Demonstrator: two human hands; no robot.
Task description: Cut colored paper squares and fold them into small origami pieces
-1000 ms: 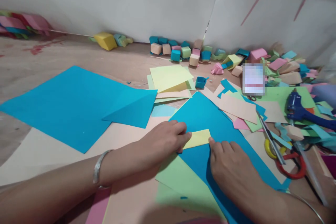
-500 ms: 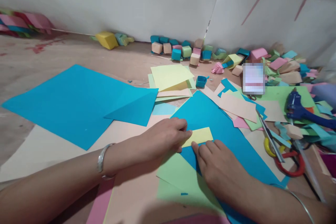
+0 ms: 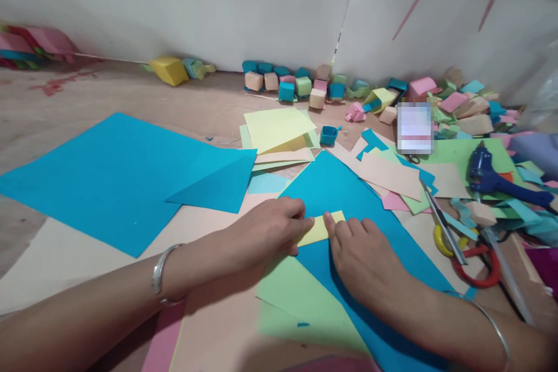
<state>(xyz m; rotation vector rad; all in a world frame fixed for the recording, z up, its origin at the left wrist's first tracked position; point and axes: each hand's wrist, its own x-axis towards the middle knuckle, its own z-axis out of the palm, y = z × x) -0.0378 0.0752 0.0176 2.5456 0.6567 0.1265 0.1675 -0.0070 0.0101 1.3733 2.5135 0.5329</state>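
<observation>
A small yellow paper strip (image 3: 321,228) lies flat over a large blue sheet (image 3: 314,183). My left hand (image 3: 279,224), fingers curled, pins the strip's left end with its fingertips. From the right, my right hand (image 3: 368,256) is closed, with its thumb pressed on the strip near the upper edge. Part of the strip is hidden beneath both hands. Below them, a pale green sheet (image 3: 305,296) overlaps a peach sheet (image 3: 222,325), with a tiny blue scrap (image 3: 303,324) on the green.
Another blue sheet (image 3: 108,180) spreads at left. Yellow sheets (image 3: 279,125) are stacked behind my hands. At right are scissors (image 3: 483,282), a knife-like metal tool (image 3: 444,226), a blue glue gun (image 3: 483,168) and paper scraps. Several folded paper boxes (image 3: 286,92) line the wall.
My right thumb has slid up from the strip's lower edge onto its surface, toward the upper edge. The left hand stays on the strip's left end. The view has shifted slightly.
</observation>
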